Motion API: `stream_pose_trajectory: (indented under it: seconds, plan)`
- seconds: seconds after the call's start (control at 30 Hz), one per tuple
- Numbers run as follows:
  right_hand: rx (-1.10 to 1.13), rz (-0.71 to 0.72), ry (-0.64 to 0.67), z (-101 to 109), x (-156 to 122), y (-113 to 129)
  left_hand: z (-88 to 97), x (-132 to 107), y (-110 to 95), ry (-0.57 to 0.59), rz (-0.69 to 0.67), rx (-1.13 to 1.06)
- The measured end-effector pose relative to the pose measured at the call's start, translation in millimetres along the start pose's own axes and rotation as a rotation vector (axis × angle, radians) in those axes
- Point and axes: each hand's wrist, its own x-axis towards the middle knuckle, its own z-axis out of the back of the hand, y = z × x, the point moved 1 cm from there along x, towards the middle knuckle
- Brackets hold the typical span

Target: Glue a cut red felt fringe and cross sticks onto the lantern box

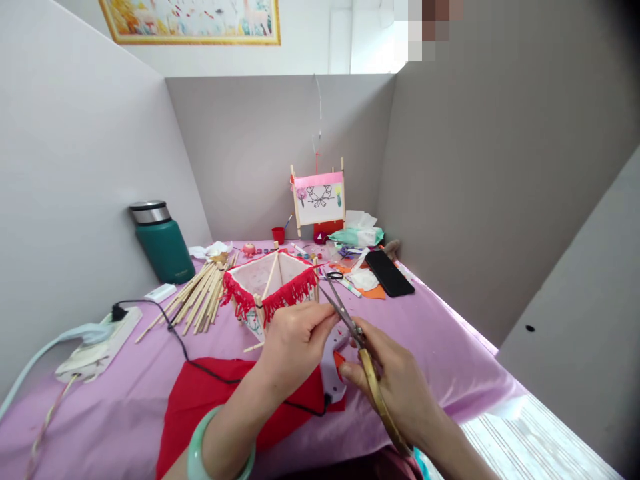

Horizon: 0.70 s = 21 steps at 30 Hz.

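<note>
My right hand (393, 380) is shut on long scissors (371, 373) with gold handles, their steel blades (340, 313) pointing up and left. My left hand (295, 347) pinches a white paper piece (330, 363) with an orange patch at the blade tips, though the fingers hide its upper part. A pale green bangle (215, 447) circles my left wrist. Beyond my hands stands a six-sided lantern frame (270, 287) of wooden sticks, trimmed with red fringe. Red felt (220, 407) lies beneath my left forearm.
Loose wooden sticks (200, 297) lie left of the lantern, near a green flask (163, 243) and a power strip (100, 343) with a black cable. Behind are a black phone (389, 273), small scissors (335, 275), tissues (356, 230), and a small painted panel (319, 200). Grey partitions enclose the purple-covered table.
</note>
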Motion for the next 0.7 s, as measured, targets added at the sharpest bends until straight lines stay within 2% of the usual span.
stream_pose_trajectory:
  seconds: [0.3,0.7]
  plan:
    - [-0.057,-0.002,-0.054,-6,0,-7,-3.3,-2,0,0.026,0.011,0.000]
    - [-0.091,0.073,-0.113,-12,8,-16,-5.9,1,1,-0.039,0.006,-0.006]
